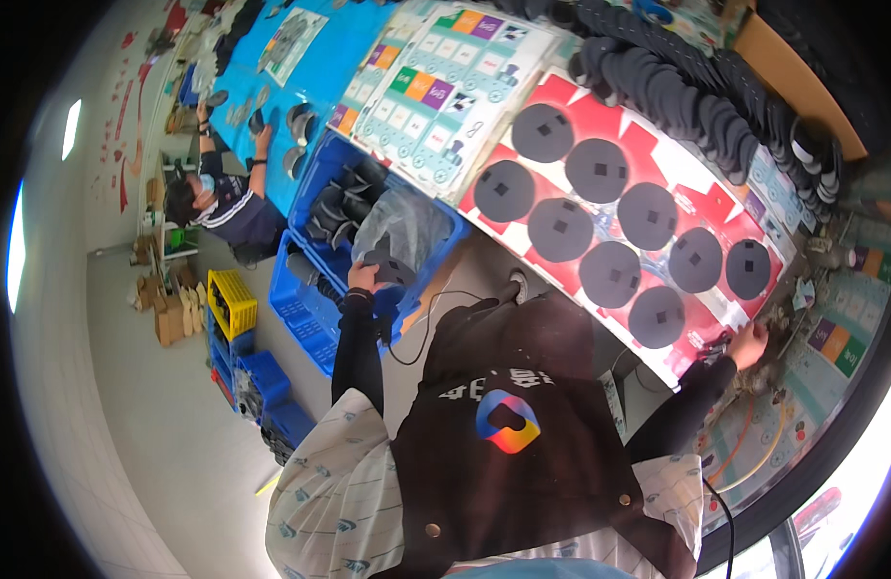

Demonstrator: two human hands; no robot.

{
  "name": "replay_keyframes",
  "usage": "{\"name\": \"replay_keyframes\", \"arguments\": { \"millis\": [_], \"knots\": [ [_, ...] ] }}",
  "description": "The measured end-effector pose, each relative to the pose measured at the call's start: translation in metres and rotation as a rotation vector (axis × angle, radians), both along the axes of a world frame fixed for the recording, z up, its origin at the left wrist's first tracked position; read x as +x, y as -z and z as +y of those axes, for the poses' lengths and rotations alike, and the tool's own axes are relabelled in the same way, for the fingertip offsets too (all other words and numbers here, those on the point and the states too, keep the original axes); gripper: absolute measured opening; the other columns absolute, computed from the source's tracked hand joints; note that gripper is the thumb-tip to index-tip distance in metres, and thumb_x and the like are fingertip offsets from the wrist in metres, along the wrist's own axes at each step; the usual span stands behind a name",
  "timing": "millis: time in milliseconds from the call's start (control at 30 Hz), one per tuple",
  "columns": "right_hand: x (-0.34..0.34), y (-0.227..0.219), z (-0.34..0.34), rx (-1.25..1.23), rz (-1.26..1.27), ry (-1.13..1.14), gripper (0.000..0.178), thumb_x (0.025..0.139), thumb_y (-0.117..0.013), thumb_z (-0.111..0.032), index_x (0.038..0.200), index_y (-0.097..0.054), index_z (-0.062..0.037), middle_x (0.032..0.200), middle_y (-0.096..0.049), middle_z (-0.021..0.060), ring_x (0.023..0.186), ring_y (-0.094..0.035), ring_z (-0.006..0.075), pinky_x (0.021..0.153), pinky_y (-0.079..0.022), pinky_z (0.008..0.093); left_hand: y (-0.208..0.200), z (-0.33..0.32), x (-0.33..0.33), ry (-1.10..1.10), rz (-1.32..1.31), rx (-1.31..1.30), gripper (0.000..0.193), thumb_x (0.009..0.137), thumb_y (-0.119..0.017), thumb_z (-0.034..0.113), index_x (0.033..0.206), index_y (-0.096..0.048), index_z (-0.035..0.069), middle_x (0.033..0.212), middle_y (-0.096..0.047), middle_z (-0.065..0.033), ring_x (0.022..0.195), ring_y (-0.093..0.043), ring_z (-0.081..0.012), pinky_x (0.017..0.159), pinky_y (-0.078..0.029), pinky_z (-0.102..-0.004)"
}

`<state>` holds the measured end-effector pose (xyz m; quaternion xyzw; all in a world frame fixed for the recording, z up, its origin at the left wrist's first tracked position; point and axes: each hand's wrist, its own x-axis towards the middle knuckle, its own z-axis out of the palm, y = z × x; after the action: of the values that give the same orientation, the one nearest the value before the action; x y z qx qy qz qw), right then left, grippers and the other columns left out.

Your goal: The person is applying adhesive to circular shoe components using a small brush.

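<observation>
My left hand point(364, 278) is closed on the edge of a dark round pad point(395, 269), over a blue crate point(441, 253). In that crate lie a clear plastic bag point(399, 224) and several curved black pieces point(341, 205). To the right, several flat black discs point(597, 172), each with a small dark square on it, lie spread in rows on a red and white sheet point(553, 95). My right hand point(749, 345) is beside the sheet's near right corner, its fingers curled in. What they hold, if anything, is too small to make out.
Rows of stacked black pads point(657, 92) line the table's far side by a cardboard box point(797, 82). At the far left a co-worker point(228, 207) handles pieces at a blue-covered table point(344, 53). A yellow crate point(231, 302) and blue bins point(262, 378) stand on the floor; a cable point(428, 328) hangs near me.
</observation>
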<state>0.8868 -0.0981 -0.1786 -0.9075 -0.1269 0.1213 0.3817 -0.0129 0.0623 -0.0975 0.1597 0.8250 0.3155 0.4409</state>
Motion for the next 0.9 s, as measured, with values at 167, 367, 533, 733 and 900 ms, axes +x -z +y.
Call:
{"name": "replay_keyframes", "arguments": {
  "millis": [167,367,533,733,900],
  "knots": [
    [-0.084,-0.051,-0.033,0.058,0.151,0.013,0.021,0.097,-0.066,-0.017,0.112,-0.07,-0.0022,0.101,-0.076,0.0078,0.086,-0.073,0.0161,0.065,-0.057,0.0271,0.009,-0.009,-0.045,-0.079,-0.289,0.339,0.028,0.095,-0.066,0.008,0.123,-0.061,0.004,0.11,-0.069,-0.0105,0.096,-0.071,-0.0261,0.079,-0.059,-0.04],
    [-0.132,-0.104,-0.09,0.138,0.094,-0.061,0.02,0.096,-0.067,-0.014,0.109,-0.071,0.0001,0.1,-0.076,0.0095,0.081,-0.071,0.0155,0.066,-0.055,0.0278,0.104,0.002,-0.079,-0.293,-0.413,0.069,0.019,0.1,-0.063,0.014,0.117,-0.063,0.008,0.104,-0.069,-0.008,0.094,-0.069,-0.0259,0.076,-0.057,-0.039],
    [-0.203,-0.126,-0.11,-0.305,-0.246,-0.294,0.025,0.087,-0.071,-0.018,0.108,-0.076,-0.0034,0.094,-0.076,0.0098,0.08,-0.069,0.0209,0.073,-0.056,0.0353,0.151,-0.016,-0.108,0.352,0.571,0.5,0.025,0.085,-0.06,0.004,0.109,-0.066,-0.001,0.094,-0.068,-0.0137,0.09,-0.065,-0.0278,0.085,-0.052,-0.038],
    [-0.213,-0.094,-0.156,-0.449,-0.167,-0.25,0.023,0.086,-0.071,-0.014,0.106,-0.073,-0.0029,0.094,-0.075,0.0078,0.076,-0.07,0.0156,0.07,-0.059,0.0336,0.048,-0.001,0.058,0.838,0.757,0.641,0.042,0.083,-0.065,-0.006,0.124,-0.063,0.003,0.118,-0.067,-0.0142,0.104,-0.067,-0.026,0.09,-0.055,-0.0378],
    [-0.236,-0.123,-0.053,0.326,0.944,-0.423,0.037,0.1,-0.067,-0.018,0.129,-0.062,0.0035,0.115,-0.072,0.0142,0.105,-0.073,0.0262,0.095,-0.057,0.0384,-0.013,-0.003,0.198,0.798,-0.761,0.103,0.031,0.104,-0.057,0.013,0.134,-0.058,0.004,0.124,-0.069,-0.0151,0.108,-0.07,-0.026,0.092,-0.056,-0.0364]
  ]
}}
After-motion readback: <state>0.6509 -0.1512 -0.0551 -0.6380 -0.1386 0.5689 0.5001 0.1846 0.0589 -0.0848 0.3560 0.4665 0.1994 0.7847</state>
